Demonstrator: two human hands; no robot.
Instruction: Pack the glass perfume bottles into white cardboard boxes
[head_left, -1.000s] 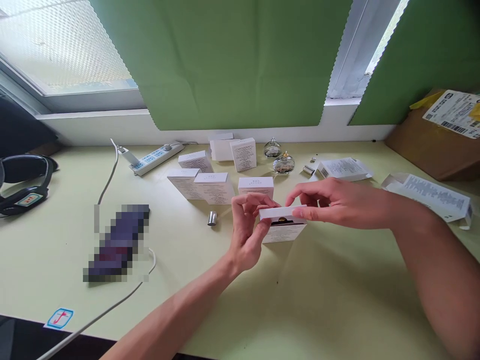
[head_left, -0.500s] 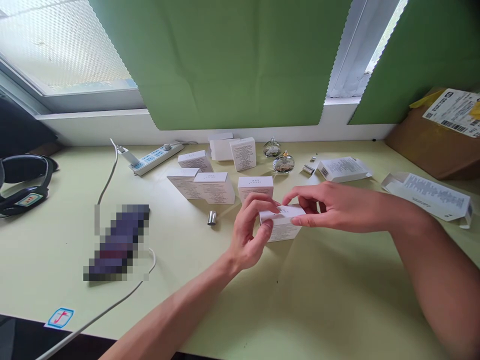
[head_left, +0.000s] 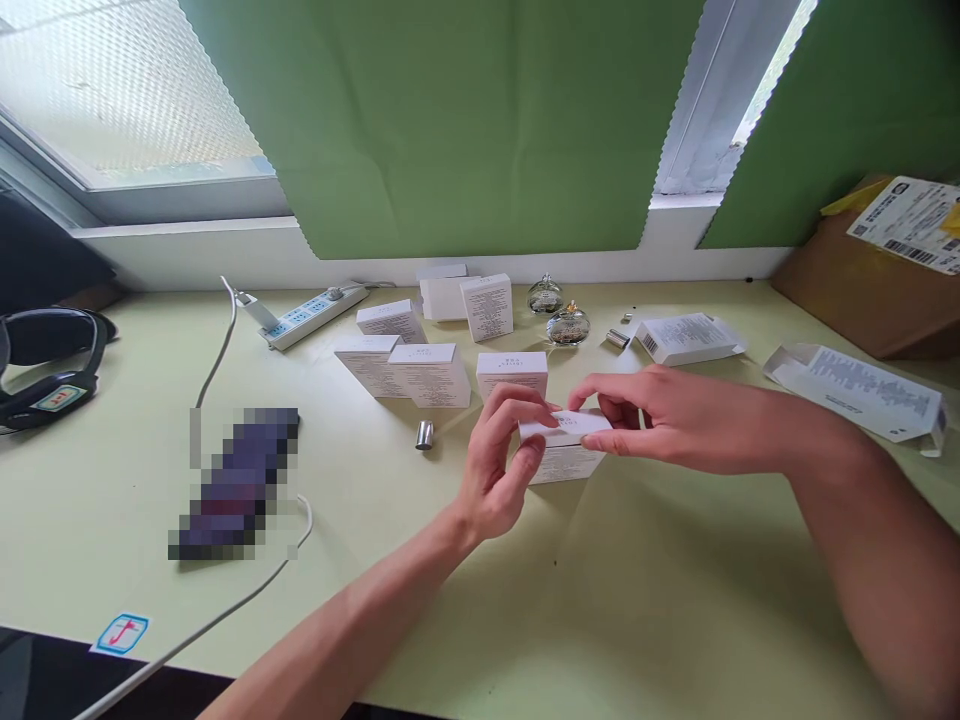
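Observation:
A small white printed carton (head_left: pixel 567 462) stands upright on the pale green table. My left hand (head_left: pixel 504 470) grips its left end, thumb at the front and fingers over the top. From the right, my right hand (head_left: pixel 637 420) pinches the carton's top right corner between thumb and fingers. Directly behind it stands another white carton (head_left: pixel 513 370), partly hidden by my left fingers. A silver cap (head_left: pixel 424 435) lies left of my left hand. Farther back are two round glass perfume bottles (head_left: pixel 568 326), with a second silver cap (head_left: pixel 617 339) beside the nearer one.
Several white cartons (head_left: pixel 430 377) stand at the back left. Flattened cartons (head_left: pixel 855 390) lie on the right, before a brown cardboard box (head_left: pixel 870 290). A power strip (head_left: pixel 313 314), a pixelated dark object (head_left: pixel 236 490), a white cable (head_left: pixel 247 598) and a black headset (head_left: pixel 60 360) occupy the left.
Both hands keep nearly the same hold on the carton. Only a very slight shift of the right hand and the view shows.

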